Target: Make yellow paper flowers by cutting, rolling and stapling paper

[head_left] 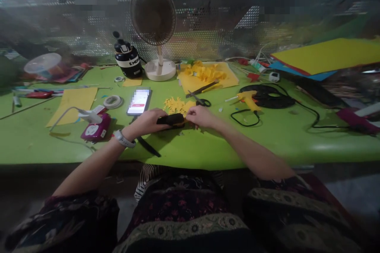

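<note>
My left hand (150, 121) is wrapped round a black, rounded, clamp-like tool (171, 119) close to the table's front; its exact kind is unclear. A thin yellowish edge shows along its lower side. A black strip or cord (149, 147) lies below my left wrist. My right hand (199, 116) is closed in a pinch at the tool's right end, and what its fingertips hold is too small to make out. Just behind both hands lies a pile of cut yellow paper pieces (177, 105). Black-handled scissors (203, 102) lie beyond my right hand.
A yellow glue gun (249, 100) and black cable coil are on the right. On the left are a phone (139, 101), tape roll (113, 101) and purple power socket (96, 128). Behind stand a fan (160, 70), dark bottle (129, 63) and yellow paper shapes (204, 72).
</note>
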Motion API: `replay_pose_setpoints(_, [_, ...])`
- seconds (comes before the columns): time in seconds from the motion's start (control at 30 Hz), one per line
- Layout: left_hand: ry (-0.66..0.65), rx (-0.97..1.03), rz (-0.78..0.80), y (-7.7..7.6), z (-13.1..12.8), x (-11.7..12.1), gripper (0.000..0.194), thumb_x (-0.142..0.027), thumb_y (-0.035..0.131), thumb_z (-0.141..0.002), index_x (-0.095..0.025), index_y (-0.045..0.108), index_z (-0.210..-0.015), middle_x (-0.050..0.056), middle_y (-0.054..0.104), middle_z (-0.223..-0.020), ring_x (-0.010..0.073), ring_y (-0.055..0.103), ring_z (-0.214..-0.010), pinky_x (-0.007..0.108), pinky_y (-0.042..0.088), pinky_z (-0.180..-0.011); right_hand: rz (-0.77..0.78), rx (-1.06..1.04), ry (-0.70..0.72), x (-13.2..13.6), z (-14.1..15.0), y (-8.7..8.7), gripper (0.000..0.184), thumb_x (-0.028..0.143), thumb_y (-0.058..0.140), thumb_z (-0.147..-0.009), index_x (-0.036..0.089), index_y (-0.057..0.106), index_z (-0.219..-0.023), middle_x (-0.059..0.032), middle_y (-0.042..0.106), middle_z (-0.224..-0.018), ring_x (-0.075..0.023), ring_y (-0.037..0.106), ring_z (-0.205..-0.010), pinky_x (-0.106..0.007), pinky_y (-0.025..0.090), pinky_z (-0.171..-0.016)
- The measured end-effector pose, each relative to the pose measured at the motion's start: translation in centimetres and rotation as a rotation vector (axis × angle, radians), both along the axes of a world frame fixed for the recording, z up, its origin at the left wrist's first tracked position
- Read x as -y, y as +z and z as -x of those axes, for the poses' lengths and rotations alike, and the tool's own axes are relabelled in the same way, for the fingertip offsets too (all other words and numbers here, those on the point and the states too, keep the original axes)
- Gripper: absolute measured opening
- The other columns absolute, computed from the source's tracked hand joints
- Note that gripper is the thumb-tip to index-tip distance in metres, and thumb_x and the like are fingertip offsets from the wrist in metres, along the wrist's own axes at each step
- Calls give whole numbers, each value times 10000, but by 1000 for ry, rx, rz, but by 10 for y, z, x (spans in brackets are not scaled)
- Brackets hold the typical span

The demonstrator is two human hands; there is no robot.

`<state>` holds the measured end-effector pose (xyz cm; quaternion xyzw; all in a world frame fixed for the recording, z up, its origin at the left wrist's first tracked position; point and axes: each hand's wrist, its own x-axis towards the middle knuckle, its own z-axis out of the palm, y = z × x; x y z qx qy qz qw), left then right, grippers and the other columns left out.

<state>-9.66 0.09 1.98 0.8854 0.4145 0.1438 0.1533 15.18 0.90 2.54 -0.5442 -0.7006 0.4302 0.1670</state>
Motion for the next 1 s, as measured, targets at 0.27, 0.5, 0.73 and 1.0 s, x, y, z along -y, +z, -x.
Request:
replay_pose_setpoints(0.27, [33,58,16,-1,-1,6,318,-526,593,-869,-212,634,-890,74,665,-852,204,604,-777,351,471,-716,184,-136,76,2,2,-5,205,29,573,-832,179,526,-701,24,623,-526,-83,554,-389,-184,462,-386])
replay_pose_setpoints(0.5, [33,79,28,-2,-2,9,316,-505,588,-874,-197,636,-928,78,675,-876,193,607,-786,333,465,-718,145,-105,113,6,4,-7,195,16,562,-832,175,526,-724,31,611,-513,-92,576,-400,-182,479,-383])
replay_pose_setpoints(0.73, [66,143,35,-6,0,9,356,-528,614,-850,-181,641,-927,64,671,-849,192,606,-767,318,455,-703,125,-64,131,6,5,-9,132,43,574,-845,160,545,-791,24,625,-546,-98,607,-443,-180,491,-405])
replay_pose_setpoints(1.0, [173,187,27,-9,2,12,347,-496,620,-848,-189,635,-1011,76,708,-889,192,627,-755,305,454,-678,142,-61,89,6,7,-8,175,30,598,-825,173,525,-755,34,598,-490,-97,567,-390,-182,458,-382])
